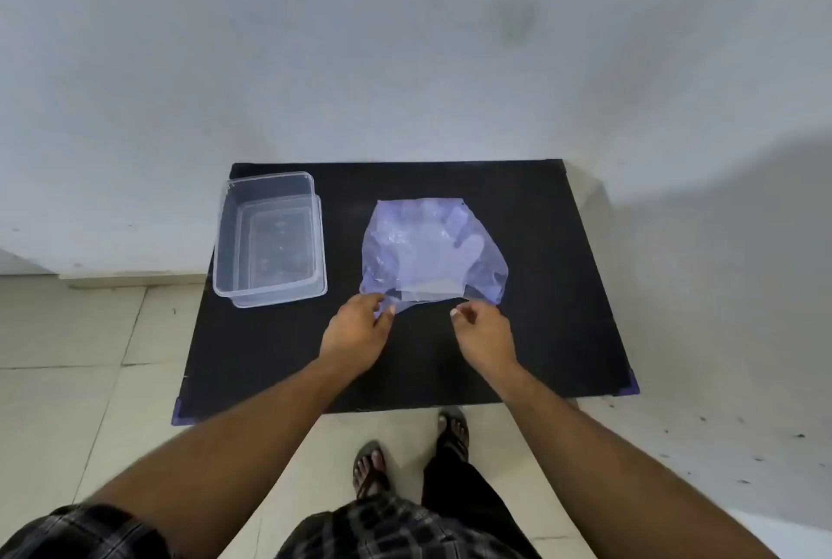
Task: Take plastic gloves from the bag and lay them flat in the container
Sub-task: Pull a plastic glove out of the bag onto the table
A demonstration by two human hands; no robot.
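head | bag (432,250) flat mid-worktop (540,333), mouth at 6 o'clock, gloves (454,234) inside, fingers toward 12-1 | left hand (355,331) pinching mouth edge | right hand (484,331) narrow, grip unclear | container (270,288) at 9, long axis 12-6

Thin, translucent, crinkled plastic bag (434,252); clear, glossy, rigid plastic container (270,239); matt black table (540,311).

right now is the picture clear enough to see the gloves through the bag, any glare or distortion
Head view: light is soft and even, with a broad shadow on the wall at right. The wide lens bows the black table edges. The bag is translucent, so glove fingers show faintly at its upper right, though a count is not possible. Mild sheen on the clear container. Forearms at the bottom are slightly blurred.
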